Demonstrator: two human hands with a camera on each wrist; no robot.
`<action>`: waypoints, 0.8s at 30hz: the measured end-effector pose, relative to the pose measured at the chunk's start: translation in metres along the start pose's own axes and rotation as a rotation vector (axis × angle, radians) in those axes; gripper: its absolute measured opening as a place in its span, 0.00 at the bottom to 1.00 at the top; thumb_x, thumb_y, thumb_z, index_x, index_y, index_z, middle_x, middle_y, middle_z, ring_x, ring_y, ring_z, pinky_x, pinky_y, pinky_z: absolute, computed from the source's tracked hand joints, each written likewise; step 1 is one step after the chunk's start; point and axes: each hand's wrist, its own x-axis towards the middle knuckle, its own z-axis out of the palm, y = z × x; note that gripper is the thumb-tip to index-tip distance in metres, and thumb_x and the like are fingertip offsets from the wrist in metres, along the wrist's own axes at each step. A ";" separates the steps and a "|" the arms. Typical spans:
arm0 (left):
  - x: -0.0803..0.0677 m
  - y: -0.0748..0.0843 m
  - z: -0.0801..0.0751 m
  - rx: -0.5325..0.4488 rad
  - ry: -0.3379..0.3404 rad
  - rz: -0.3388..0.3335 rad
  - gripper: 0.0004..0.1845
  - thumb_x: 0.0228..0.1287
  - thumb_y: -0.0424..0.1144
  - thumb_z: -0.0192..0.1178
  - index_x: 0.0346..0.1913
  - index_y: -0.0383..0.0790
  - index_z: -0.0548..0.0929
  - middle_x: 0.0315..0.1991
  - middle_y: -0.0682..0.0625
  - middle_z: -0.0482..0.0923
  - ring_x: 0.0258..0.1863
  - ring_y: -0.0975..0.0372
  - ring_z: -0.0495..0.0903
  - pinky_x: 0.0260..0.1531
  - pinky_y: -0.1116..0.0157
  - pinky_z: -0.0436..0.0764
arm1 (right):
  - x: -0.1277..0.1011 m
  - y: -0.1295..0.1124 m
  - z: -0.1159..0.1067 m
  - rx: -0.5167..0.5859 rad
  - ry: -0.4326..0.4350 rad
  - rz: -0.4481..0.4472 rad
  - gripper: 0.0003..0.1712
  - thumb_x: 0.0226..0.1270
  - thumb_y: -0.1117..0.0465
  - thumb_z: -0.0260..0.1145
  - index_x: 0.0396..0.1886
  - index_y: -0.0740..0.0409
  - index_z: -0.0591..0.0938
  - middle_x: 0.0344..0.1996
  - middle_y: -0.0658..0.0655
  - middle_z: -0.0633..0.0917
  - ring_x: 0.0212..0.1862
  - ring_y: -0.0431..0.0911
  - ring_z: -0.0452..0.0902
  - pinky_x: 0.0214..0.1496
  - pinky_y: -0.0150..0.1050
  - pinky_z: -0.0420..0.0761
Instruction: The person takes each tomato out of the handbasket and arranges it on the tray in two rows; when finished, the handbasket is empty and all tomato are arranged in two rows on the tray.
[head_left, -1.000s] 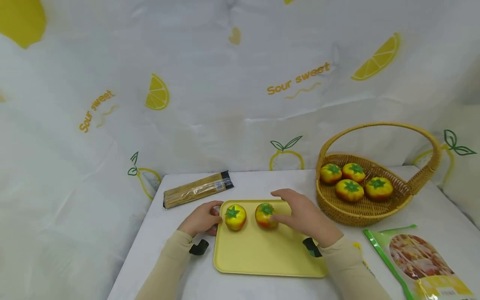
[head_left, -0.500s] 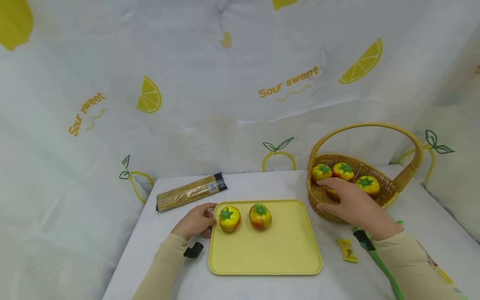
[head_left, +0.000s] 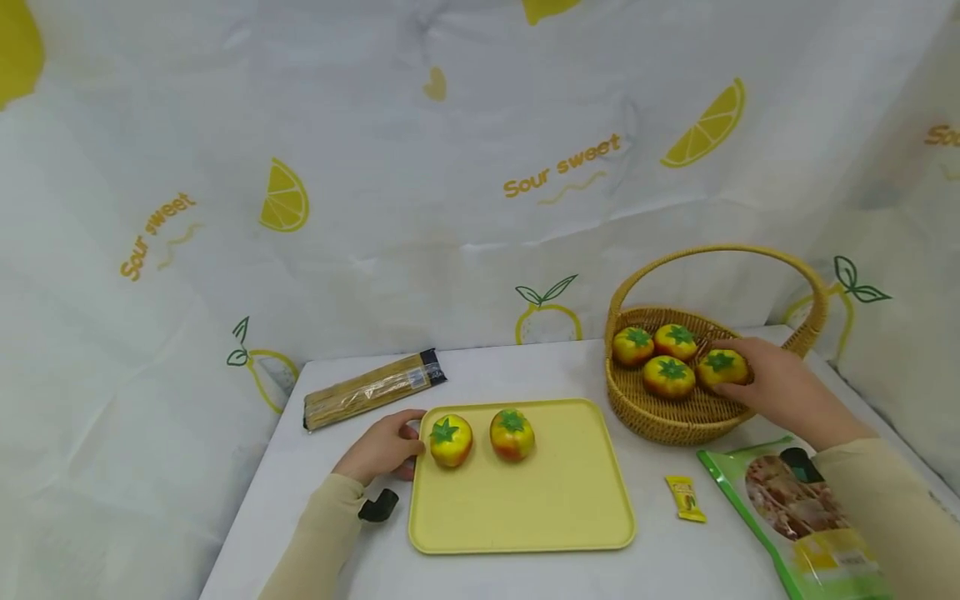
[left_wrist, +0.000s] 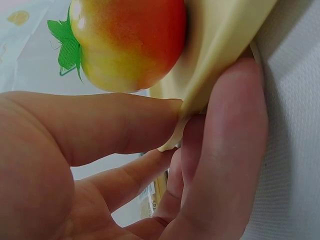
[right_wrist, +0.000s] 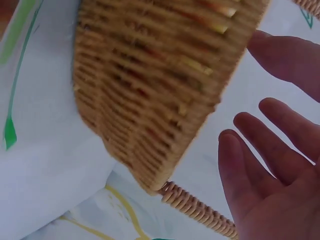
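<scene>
The right hand (head_left: 780,387) is stretched over the near right rim of the wicker basket (head_left: 675,421), fingers spread and relaxed beside the nearest toy tomato (head_left: 722,368), which lies in the basket with three others. Nothing is gripped by it. The corner of the yellow tray (head_left: 555,508) is pinched by the left hand (head_left: 382,446), just beside a tomato (head_left: 450,439) on the tray.
</scene>
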 end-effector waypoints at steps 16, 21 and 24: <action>-0.004 -0.001 0.000 -0.004 0.010 0.004 0.31 0.71 0.35 0.68 0.76 0.48 0.77 0.48 0.44 0.79 0.31 0.57 0.84 0.31 0.61 0.93 | 0.024 0.018 0.016 -0.078 -0.046 0.006 0.42 0.67 0.59 0.78 0.71 0.81 0.71 0.67 0.87 0.72 0.65 0.83 0.70 0.68 0.78 0.73; -0.001 -0.001 0.001 -0.001 0.011 0.004 0.31 0.71 0.35 0.68 0.76 0.48 0.77 0.49 0.43 0.79 0.31 0.57 0.85 0.32 0.61 0.93 | 0.026 0.023 0.021 -0.093 -0.036 0.025 0.43 0.66 0.57 0.78 0.70 0.82 0.72 0.66 0.88 0.72 0.64 0.83 0.70 0.67 0.79 0.74; 0.000 -0.001 0.002 -0.003 0.006 0.006 0.31 0.71 0.35 0.68 0.76 0.49 0.77 0.49 0.44 0.79 0.31 0.57 0.85 0.32 0.61 0.93 | 0.026 0.026 0.023 -0.091 -0.017 0.026 0.42 0.66 0.57 0.78 0.68 0.82 0.72 0.64 0.88 0.74 0.62 0.83 0.72 0.65 0.78 0.75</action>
